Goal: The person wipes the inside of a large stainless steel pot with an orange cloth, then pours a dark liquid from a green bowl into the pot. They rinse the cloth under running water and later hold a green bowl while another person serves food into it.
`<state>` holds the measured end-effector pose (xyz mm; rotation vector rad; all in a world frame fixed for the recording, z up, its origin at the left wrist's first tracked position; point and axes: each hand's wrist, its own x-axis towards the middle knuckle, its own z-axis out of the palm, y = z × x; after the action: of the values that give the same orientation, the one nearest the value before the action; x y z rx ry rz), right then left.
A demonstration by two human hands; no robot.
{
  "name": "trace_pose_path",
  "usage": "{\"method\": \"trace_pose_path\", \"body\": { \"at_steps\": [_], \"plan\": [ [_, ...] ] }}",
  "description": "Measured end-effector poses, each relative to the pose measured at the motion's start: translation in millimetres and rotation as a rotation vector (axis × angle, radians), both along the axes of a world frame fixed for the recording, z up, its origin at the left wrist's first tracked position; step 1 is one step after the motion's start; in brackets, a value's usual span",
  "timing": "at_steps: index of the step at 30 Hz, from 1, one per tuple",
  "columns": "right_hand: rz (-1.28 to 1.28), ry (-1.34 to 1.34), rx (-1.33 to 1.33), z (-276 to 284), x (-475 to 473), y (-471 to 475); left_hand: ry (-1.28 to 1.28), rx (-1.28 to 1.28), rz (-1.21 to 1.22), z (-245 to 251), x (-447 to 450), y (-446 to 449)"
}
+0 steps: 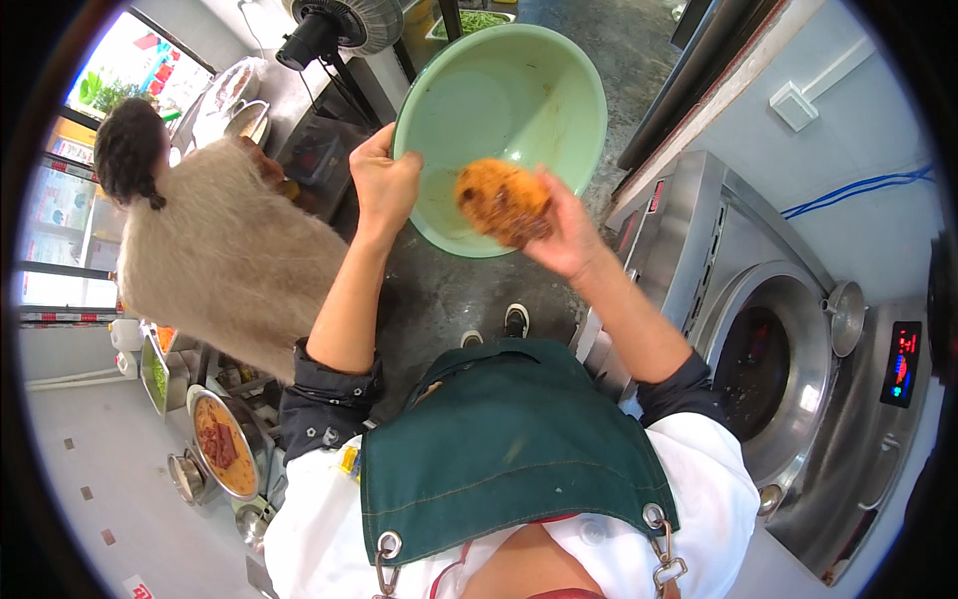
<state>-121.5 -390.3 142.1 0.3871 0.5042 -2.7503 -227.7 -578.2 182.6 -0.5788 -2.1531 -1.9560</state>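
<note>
My left hand (387,176) is closed around the left rim of a large pale green basin (516,90), which is tipped so its inside faces me. Brownish smears mark the basin's inner wall. In my right hand (567,232) is a rough, rounded orange-brown lump (503,198) with dark patches. It is blurred, and I cannot tell whether it is a scrubbing pad or a piece of food. It appears in front of the basin's lower opening; whether it touches the wall is unclear.
A person in a fuzzy beige top (217,239) stands close at left by a counter. To my right is a steel cooker with a round pan (756,367) and lit panel (900,365). A fan (352,26) stands ahead. An orange-liquid pot (224,445) sits lower left.
</note>
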Motion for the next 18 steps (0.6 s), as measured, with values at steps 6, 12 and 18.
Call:
{"method": "trace_pose_path", "body": {
  "at_steps": [6,12,18],
  "plan": [
    [-0.211,0.708,1.969,48,-39,68,0.034,-0.125,0.007,2,3,-4],
    [-0.008,0.785,2.190,42,-85,68,-0.026,-0.031,-0.036,22,15,11],
    [0.527,0.182,1.816,14,-112,60,-0.045,-0.060,-0.055,30,19,14]
  ]
}}
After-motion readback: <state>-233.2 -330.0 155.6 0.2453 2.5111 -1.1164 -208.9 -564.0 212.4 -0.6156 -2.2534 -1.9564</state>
